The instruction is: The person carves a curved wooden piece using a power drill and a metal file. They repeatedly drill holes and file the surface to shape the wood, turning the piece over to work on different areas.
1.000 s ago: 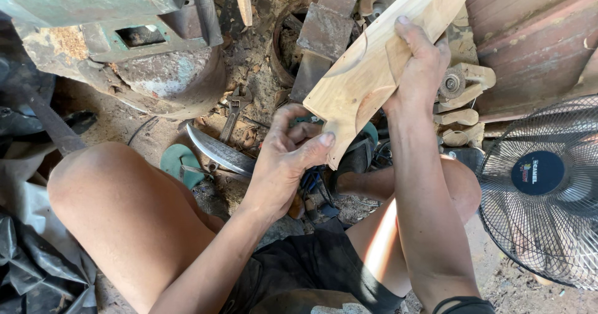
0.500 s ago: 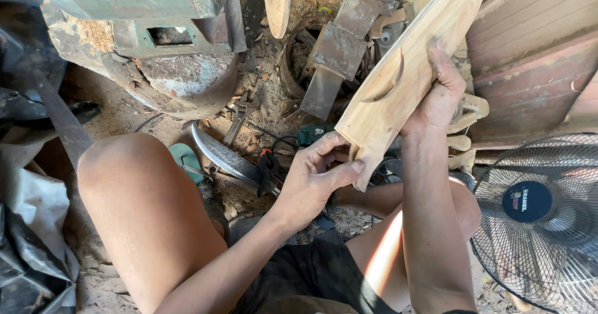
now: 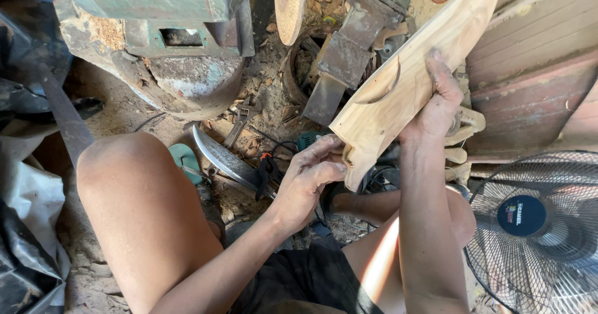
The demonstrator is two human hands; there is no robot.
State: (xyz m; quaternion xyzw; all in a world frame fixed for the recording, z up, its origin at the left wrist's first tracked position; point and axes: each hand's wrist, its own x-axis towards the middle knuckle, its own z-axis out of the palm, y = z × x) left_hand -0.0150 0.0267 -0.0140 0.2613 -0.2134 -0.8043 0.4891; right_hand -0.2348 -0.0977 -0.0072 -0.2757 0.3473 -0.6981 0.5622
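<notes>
Both hands (image 3: 374, 146) grip the plank's (image 3: 411, 77) edges, seemingly clear of the fan (image 3: 536, 227)

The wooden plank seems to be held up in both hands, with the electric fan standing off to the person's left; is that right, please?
Not quite: the fan stands to the person's right, as the head view shows. The rest holds: the wooden plank is held up by both hands, the left hand at its lower end and the right hand along its edge.
</notes>
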